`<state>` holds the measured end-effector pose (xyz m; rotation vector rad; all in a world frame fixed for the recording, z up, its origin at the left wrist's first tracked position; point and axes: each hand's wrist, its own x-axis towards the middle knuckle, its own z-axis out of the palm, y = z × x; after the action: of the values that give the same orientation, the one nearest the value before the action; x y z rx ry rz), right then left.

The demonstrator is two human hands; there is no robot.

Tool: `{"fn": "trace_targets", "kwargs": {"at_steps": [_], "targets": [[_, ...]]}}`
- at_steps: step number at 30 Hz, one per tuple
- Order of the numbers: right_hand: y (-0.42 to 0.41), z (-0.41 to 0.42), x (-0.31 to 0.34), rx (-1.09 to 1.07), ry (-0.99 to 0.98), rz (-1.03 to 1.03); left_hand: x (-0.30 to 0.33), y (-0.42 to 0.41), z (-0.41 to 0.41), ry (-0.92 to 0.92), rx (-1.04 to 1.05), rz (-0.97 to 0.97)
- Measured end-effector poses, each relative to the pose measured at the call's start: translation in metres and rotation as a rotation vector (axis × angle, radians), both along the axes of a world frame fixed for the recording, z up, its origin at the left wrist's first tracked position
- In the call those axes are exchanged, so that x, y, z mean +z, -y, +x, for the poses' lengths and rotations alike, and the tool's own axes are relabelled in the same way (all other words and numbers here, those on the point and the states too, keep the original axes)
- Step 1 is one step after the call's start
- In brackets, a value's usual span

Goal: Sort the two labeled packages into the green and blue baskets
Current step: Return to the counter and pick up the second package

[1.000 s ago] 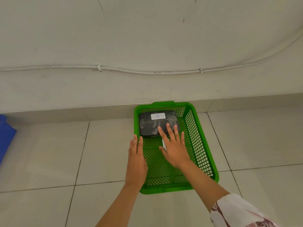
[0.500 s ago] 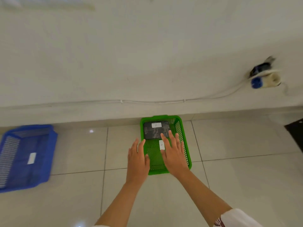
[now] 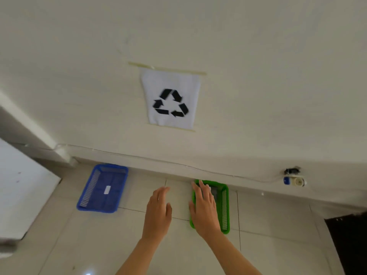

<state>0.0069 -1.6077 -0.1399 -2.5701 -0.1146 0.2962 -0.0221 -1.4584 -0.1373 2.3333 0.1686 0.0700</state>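
Note:
The green basket (image 3: 225,209) stands on the tiled floor against the wall, right of centre. A dark package (image 3: 215,192) lies in its far end, mostly hidden behind my right hand (image 3: 204,209), which hovers open over the basket's left side. My left hand (image 3: 158,211) is open with fingers slightly spread, over bare floor left of the green basket. The blue basket (image 3: 103,188) sits further left on the floor, with a dark package inside bearing a small white label (image 3: 107,189). Neither hand holds anything.
A white sheet with a black recycling sign (image 3: 171,100) is taped to the wall above. A cable runs along the wall to a socket (image 3: 294,178) at the right. A white panel (image 3: 21,187) stands at the left; a dark object (image 3: 347,241) is at the lower right.
The view has pulled back and tilted up, so the baskets look smaller and the recycling sign has come into view. Both hands have drawn away from the green basket, empty.

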Motion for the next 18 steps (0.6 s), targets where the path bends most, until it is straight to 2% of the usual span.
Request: {"fn": "trace_targets", "kwargs": {"at_steps": [10, 18], "targets": [[-0.198, -0.014, 0.108, 0.056, 0.157, 0.085, 0.105, -0.202, -0.023, 0.152, 0.104, 0.016], [-0.407, -0.045, 0.149, 0.060, 0.195, 0.213, 0.147, -0.410, -0.067, 0.182, 0.085, 0.119]]}}
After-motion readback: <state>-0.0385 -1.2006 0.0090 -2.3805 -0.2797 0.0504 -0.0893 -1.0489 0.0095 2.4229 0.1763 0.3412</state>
